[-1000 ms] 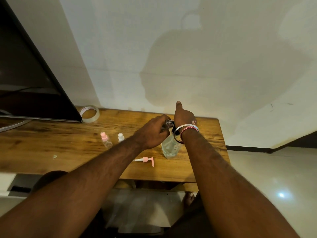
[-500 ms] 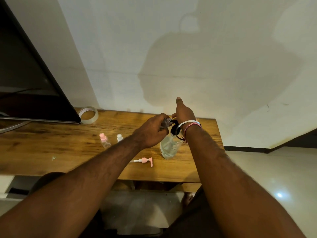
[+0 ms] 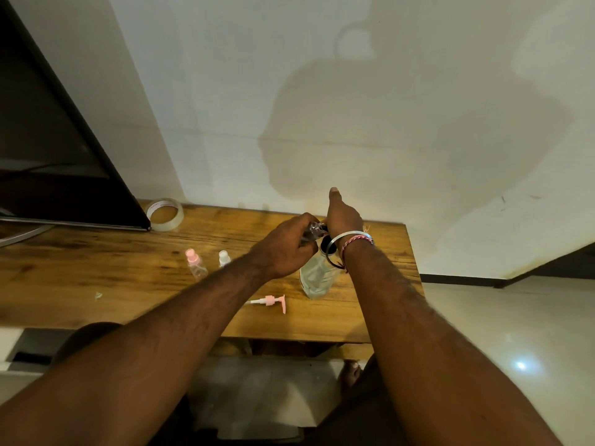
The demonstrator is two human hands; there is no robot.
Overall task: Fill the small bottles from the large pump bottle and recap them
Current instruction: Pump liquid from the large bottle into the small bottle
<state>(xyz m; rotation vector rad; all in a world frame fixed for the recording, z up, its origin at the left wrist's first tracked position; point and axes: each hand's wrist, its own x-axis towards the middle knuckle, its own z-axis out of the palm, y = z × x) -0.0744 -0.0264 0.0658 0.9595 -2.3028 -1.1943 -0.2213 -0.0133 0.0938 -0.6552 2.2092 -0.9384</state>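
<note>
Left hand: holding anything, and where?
Left hand grips a small clear bottle round its body, neck poking out toward the right hand.

The left hand point(image 3: 283, 249) swallows most of the small bottle point(image 3: 314, 231); only its clear neck peeks out at centre frame. The right hand point(image 3: 343, 217) has its fingers tucked behind itself, so what they touch can't be told. Wrist and bangles point(image 3: 347, 241) cover the large bottle's point(image 3: 317, 278) upper part. The dark screen point(image 3: 54, 149) runs off the left edge. There's a tiny pale scrap point(image 3: 98, 296) at lower left, too small to identify.
</note>
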